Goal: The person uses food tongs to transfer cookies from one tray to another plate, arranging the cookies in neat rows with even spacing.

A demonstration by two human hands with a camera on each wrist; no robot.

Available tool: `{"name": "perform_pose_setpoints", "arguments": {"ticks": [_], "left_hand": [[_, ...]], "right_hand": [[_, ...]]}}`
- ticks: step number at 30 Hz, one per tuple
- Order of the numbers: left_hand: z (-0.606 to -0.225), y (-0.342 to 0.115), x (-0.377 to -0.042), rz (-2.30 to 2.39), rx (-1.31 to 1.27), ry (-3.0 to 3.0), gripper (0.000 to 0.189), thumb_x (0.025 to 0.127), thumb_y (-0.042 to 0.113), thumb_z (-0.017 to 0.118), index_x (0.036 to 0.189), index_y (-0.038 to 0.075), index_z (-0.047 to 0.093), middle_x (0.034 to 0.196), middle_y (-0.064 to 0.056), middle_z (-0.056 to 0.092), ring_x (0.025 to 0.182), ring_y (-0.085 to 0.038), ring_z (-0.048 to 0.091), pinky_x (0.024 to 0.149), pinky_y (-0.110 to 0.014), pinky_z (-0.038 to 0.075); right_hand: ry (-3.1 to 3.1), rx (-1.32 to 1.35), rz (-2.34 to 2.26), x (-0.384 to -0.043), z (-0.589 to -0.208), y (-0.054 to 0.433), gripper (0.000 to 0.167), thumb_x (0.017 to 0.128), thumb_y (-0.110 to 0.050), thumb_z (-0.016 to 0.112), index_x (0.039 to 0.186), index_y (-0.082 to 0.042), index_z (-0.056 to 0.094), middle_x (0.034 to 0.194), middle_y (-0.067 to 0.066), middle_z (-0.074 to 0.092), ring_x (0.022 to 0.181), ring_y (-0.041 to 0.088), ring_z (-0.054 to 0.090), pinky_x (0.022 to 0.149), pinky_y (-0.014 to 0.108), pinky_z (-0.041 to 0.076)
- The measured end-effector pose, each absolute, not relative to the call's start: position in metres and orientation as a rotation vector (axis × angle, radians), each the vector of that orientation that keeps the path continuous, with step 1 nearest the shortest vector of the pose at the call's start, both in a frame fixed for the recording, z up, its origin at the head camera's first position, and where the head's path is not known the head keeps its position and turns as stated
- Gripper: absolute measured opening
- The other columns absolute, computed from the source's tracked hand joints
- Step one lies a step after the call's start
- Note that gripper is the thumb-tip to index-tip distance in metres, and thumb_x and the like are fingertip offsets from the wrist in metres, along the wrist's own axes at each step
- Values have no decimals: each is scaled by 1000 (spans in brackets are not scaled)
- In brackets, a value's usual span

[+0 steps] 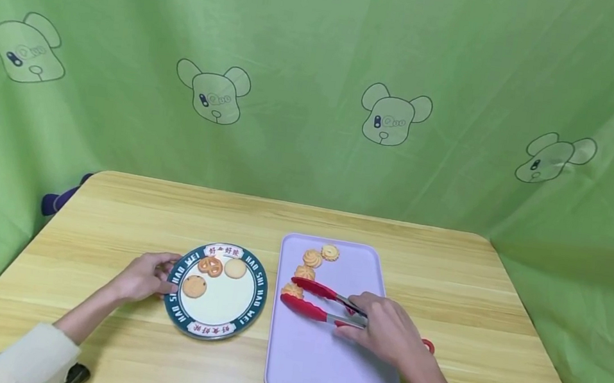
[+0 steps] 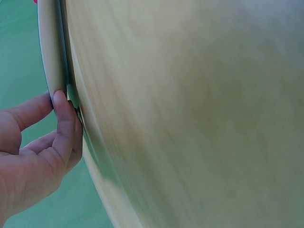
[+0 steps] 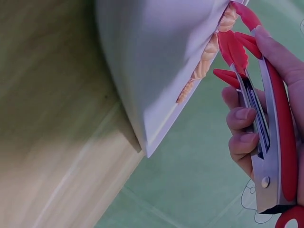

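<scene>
Okay, red-tipped tongs [image 1: 306, 308] at the piped butter cookies [image 1: 292, 291], teal-rimmed plate [image 1: 212, 310] pinched.
Right hand [image 1: 385, 328] grips the tongs; tips apart, astride the nearest of four cookies on the lilac tray [image 1: 329, 375], contact unclear. Left hand [image 1: 141, 276] pinches the plate's left rim; plate is left of the tray, carrying a pretzel cookie [image 1: 210, 266], a plain round cookie [image 1: 235, 268] and a round cookie with dark spots [image 1: 194, 287].

Now the red-and-steel tongs [image 1: 303, 308]: handle mostly covered by the right hand [image 1: 382, 327] in head view, red loop cropped by btm edge, R wrist view. Lowest golden ridged cookie [image 1: 292, 290], part-hidden by the tips. Round white green-rimmed plate [image 1: 216, 309], cut off up top, L wrist view. Purple item [image 1: 52, 203], part-blocked by the pale wooden table [image 1: 124, 206], can't be ID'd.
</scene>
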State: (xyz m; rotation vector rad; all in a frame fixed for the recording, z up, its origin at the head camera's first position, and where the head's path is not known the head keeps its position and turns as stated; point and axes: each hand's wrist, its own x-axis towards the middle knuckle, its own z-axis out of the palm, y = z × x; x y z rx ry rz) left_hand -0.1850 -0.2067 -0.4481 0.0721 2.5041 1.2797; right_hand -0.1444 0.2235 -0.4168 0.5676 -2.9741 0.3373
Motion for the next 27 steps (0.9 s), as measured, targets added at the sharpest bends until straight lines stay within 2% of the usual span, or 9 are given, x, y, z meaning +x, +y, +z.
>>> {"name": "perform_pose_setpoints", "arguments": {"ticks": [5, 18, 22, 27], "left_hand": [[-448, -207, -185, 1271, 68, 2507, 68, 75, -1, 71, 135, -10, 42, 107, -20, 56, 82, -20, 56, 61, -29, 59], [-447, -207, -185, 1306, 47, 2481, 69, 75, -2, 72, 136, -9, 41, 107, -20, 55, 82, -21, 57, 61, -29, 59], [-447, -207, -185, 1304, 53, 2486, 68, 75, -2, 71, 136, -8, 42, 106, -19, 55, 81, -20, 56, 60, -29, 59], [-448, -206, -185, 1292, 58, 2492, 67, 76, -1, 71, 136, -8, 42, 106, -19, 55, 81, -20, 56, 60, -28, 59]], "right_hand": [[-2940, 608, 342, -148, -413, 221, 42, 68, -44, 81, 95, -15, 68, 68, -7, 54, 58, 6, 39, 50, 18, 33], [-2885, 697, 318, -160, -402, 190, 47, 68, -45, 81, 99, -11, 70, 77, -2, 65, 62, 7, 46, 56, 22, 44], [-2923, 683, 343, -162, -401, 174, 53, 67, -46, 81, 105, -9, 71, 85, 0, 69, 67, 8, 52, 63, 25, 50], [-2924, 747, 330, -163, -403, 155, 56, 68, -48, 80, 108, -11, 70, 85, -1, 69, 66, 8, 51, 63, 26, 52]]}}
